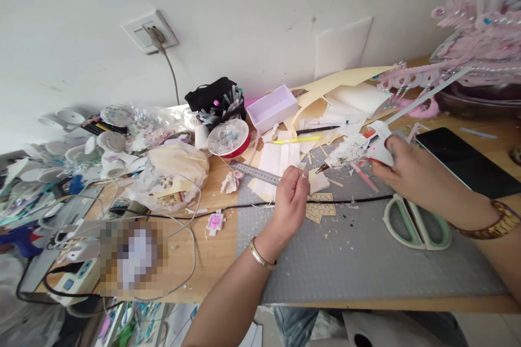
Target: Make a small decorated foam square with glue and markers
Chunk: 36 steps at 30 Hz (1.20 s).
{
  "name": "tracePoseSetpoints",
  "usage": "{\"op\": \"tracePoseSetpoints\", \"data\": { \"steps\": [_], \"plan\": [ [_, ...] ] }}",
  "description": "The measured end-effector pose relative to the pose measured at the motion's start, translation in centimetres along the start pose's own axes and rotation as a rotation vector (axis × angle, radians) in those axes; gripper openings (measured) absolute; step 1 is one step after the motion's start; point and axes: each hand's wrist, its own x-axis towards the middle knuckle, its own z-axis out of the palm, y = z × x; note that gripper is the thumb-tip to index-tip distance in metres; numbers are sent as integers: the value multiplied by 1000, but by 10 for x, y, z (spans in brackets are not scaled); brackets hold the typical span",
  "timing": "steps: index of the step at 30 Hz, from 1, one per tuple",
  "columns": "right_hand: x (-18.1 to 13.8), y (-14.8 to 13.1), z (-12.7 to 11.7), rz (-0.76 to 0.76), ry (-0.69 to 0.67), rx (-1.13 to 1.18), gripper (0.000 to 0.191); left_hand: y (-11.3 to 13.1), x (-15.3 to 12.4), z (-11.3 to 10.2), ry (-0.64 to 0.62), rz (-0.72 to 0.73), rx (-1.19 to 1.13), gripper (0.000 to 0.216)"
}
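Observation:
My right hand (411, 171) is wrapped round a white hot glue gun (376, 143), its glue-crusted nozzle pointing left over the grey cutting mat (345, 260). My left hand (291, 200) hovers just left of the nozzle, fingers pinched together on something small that I cannot make out. Beneath it lie a metal ruler (256, 172), a cream patterned paper cutout (321, 207) and white paper pieces (279, 158). The gun's black cord (228, 207) runs left across the mat.
Green-handled scissors (417, 225) lie on the mat below my right wrist. A black tablet (468, 160) sits at the right, pink ornaments (480, 38) behind it. A white box (272, 108), red-rimmed spool (230, 140), pen holder (220, 100), plastic bags (175, 173) and clutter fill the left.

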Motion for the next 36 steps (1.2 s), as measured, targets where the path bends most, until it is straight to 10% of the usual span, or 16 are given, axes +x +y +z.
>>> {"op": "tracePoseSetpoints", "data": {
  "steps": [36],
  "plan": [
    [0,-2,0,-9,15,45,26,-2,0,1,-5,15,31,41]
  ]
}}
